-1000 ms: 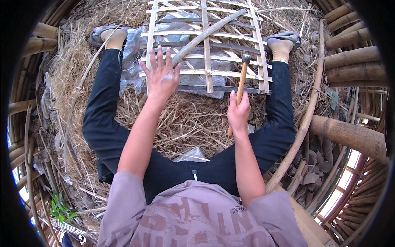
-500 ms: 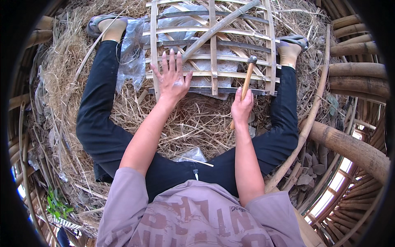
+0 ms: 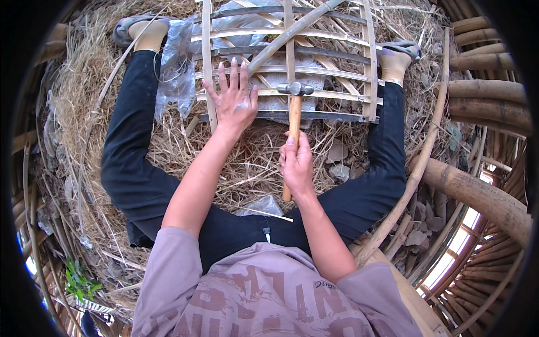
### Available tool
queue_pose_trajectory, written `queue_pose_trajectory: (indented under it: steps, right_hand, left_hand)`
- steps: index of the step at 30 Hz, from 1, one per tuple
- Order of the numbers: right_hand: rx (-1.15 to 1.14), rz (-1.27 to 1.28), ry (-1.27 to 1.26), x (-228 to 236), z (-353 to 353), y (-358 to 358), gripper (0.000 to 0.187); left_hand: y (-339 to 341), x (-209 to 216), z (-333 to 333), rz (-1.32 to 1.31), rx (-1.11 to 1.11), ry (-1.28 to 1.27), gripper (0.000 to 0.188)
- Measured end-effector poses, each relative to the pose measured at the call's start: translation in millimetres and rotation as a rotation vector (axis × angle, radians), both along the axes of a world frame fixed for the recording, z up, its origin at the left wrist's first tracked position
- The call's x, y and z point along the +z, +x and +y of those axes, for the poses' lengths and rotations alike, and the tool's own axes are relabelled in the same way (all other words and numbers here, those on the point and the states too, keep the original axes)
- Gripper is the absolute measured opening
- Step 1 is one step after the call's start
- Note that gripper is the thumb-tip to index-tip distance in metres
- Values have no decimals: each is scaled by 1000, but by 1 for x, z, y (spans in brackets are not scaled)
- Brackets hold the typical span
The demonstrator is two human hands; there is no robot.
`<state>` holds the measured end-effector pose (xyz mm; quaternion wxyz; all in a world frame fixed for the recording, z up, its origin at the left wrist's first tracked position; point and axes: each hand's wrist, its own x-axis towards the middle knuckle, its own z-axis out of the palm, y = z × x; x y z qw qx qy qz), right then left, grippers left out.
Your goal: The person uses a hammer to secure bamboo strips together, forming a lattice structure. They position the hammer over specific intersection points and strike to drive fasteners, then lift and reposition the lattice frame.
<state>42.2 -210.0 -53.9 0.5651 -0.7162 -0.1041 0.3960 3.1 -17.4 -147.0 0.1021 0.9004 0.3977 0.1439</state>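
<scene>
A lattice frame of split bamboo strips (image 3: 337, 70) lies between my feet, with a diagonal strip across it. My left hand (image 3: 234, 105) rests flat on the frame's near left corner, fingers spread and pointing away from me. In my right hand (image 3: 296, 163) is a hammer (image 3: 295, 115), gripped round its wooden handle. Its metal head is over the near end of the middle upright strip; whether it touches the bamboo I cannot tell. Clear plastic sheeting (image 3: 175, 70) shows under and beside the frame's left side.
Dry straw (image 3: 241, 163) covers the ground between my legs. A long curved pole (image 3: 429, 146) runs along my right side, beside a thick bamboo pole (image 3: 477, 196). Bamboo slats (image 3: 488, 106) line the right edge. A small green plant (image 3: 81, 278) grows at lower left.
My right hand has swung the hammer leftward, from the frame's right part to its middle strip, and the hammer head has turned sideways. My left hand has stayed on the frame.
</scene>
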Motion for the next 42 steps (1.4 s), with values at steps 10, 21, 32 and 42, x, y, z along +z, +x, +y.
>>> queue_pose_trajectory:
  steps: [10,21,32,42]
  right_hand:
    - [-70,31,-29,-21,3,-5,23]
    - [-71,134,-19,-22,2,1,24]
    - [-144,102,9,-22,1,-2,23]
    - [-35,-253,9,-26,7,-3,18]
  left_hand:
    - [0,-3,2,6,17,16,67]
    - [2,-8,0,-2,38,21,68]
    - [4,-9,-3,4,68,2,68]
    - [6,-9,-4,-11,79,1,67]
